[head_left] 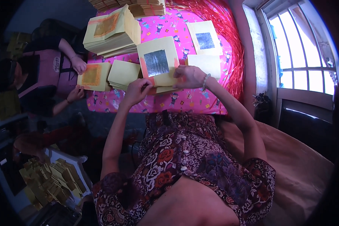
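A pale yellow paper sheet [168,47] with a silver foil square and orange-pink stained edges lies in front of me on the table. My left hand [137,91] pinches its near left corner between thumb and fingers. At the near right edge, the curled fingers of my right hand [192,77] grip the same sheet, and that wrist wears a beaded bracelet. The near edge looks bent up between my hands. Beside my left hand sits a stack of folded yellow papers [123,74]. Past my right hand lies a plain yellow sheet [209,64].
The table wears a pink patterned cloth [160,107]. A tall paper stack [111,35] stands far left, another silver-square sheet [205,37] far right. Red plastic strands [233,49] line the right edge. At left, a co-worker's hands [78,64] touch an orange-square sheet [95,78].
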Tool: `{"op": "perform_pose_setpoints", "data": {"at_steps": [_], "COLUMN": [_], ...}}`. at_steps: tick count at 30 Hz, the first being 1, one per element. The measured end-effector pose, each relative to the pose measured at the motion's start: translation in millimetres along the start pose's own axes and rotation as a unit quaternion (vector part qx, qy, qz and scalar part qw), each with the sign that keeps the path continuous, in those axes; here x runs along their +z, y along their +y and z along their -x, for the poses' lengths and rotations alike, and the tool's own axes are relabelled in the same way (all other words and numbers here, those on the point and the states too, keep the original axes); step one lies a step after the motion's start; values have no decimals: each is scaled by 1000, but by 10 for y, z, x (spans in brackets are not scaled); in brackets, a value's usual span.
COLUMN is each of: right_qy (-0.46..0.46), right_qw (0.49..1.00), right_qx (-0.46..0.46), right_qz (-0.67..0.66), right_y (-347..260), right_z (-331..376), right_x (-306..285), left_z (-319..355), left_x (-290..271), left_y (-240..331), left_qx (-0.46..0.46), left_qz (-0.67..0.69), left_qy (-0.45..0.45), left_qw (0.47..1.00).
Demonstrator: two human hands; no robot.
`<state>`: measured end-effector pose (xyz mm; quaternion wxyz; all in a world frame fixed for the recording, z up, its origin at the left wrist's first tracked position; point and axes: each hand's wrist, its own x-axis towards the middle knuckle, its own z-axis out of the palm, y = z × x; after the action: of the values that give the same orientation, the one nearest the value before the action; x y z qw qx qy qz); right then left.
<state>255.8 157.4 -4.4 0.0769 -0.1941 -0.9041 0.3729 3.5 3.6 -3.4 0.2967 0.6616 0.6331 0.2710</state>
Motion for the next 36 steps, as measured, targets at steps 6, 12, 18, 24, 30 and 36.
{"op": "perform_pose_setpoints", "data": {"at_steps": [6,12,18,24,30,36], "right_qy": [35,49,-32,160,270,254], "right_qw": [991,994,996,984,934,935], "right_qx": [-40,-57,-9,16,169,233], "right_qz": [123,85,-89,-76,-163,-85], "right_y": [-75,69,16,115,353,394], "right_z": [-23,-129,-202,-329,-559,-569], "right_x": [121,-16,-226,-158,169,211], "left_z": [-52,-244,-423,-622,-745,-779], "left_x": [-60,-253,-199,-146,-21,95], "left_y": [7,55,-457,-586,-493,-369], "left_qx": [-42,172,165,-5,-95,-107], "left_qz": [31,-95,-100,72,88,78], "left_qy": [-10,44,70,133,167,243], "left_qw": [999,980,979,988,977,961]}}
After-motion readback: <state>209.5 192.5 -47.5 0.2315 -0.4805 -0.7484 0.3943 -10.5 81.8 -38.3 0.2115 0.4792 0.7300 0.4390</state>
